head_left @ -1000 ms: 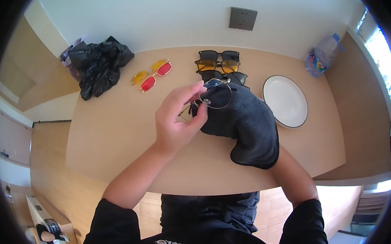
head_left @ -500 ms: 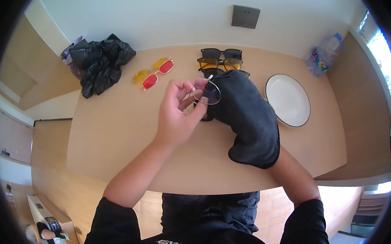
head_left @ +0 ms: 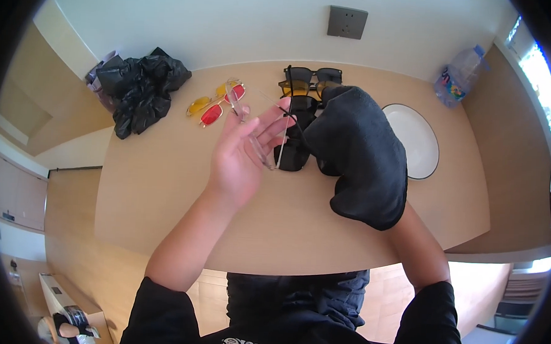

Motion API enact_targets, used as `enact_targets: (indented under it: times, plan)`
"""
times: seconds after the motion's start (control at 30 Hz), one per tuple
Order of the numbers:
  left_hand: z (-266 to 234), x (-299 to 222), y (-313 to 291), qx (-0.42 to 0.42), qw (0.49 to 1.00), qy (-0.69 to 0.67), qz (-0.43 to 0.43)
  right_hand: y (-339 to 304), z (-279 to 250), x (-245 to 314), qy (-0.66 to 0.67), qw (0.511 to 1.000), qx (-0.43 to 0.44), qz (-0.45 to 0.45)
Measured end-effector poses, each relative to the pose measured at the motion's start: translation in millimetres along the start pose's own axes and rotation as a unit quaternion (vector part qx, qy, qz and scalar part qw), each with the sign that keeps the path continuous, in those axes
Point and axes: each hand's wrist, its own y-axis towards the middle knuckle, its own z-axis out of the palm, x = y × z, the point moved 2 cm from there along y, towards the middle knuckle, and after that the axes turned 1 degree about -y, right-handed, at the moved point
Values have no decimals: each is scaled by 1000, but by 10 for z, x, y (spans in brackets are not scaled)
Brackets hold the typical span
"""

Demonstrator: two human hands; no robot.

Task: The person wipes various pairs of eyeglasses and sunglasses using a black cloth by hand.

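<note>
Left hand [head_left: 236, 158] palm up, holding wire-frame eyeglasses [head_left: 261, 153] loosely by thumb and palm, the other fingers spread; lenses nearly edge-on, so rims show as slim pale curves, and the exact pinch is hard to make out. Right hand wholly hidden beneath a dark grey cloth [head_left: 366, 145]; whether its fingers are closed or parted, cannot tell. Only the bare right forearm [head_left: 417, 239] shows below. Hands apart, left fingertips just beside the cloth. Cloth has a soft, short-napped look, draped in a rounded hump, its lower corner drooping. It covers the left side of a white, dark-rimmed plate [head_left: 417, 141], oval to the eye here, and parts of a column of sunglasses: black plastic pair [head_left: 301, 73] at the back, amber-lensed pair [head_left: 296, 88] in front, then overlapping dark lenses [head_left: 291, 157] running toward the wearer, count unclear behind fingers and cloth. Left of these, yellow-lensed glasses [head_left: 198, 105] and red-lensed glasses [head_left: 211, 115], metal-framed, near each other; the raised eyeglasses cross them in view. Far left, a crumpled, glossy black plastic bag [head_left: 144, 89]. Far right, a clear plastic bottle [head_left: 456, 78], blue-capped. All on a smooth, pale wood-toned tabletop [head_left: 158, 185].
</note>
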Motion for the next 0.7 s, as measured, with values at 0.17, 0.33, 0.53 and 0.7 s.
enact_targets:
  times: [0.17,0.33,0.53,0.7]
  plan:
    - [2,38,33,19,998,52,3,-50,-4,-55,135,986,51,83]
    - [122,43,16,24,993,112,3,-99,-34,-107,124,987,62,77]
    - [87,73,-16,33,971,237,3,-82,-115,-98,-36,997,62,12]
    - [158,65,-24,60,958,282,6,-129,-223,26,-55,996,67,34]
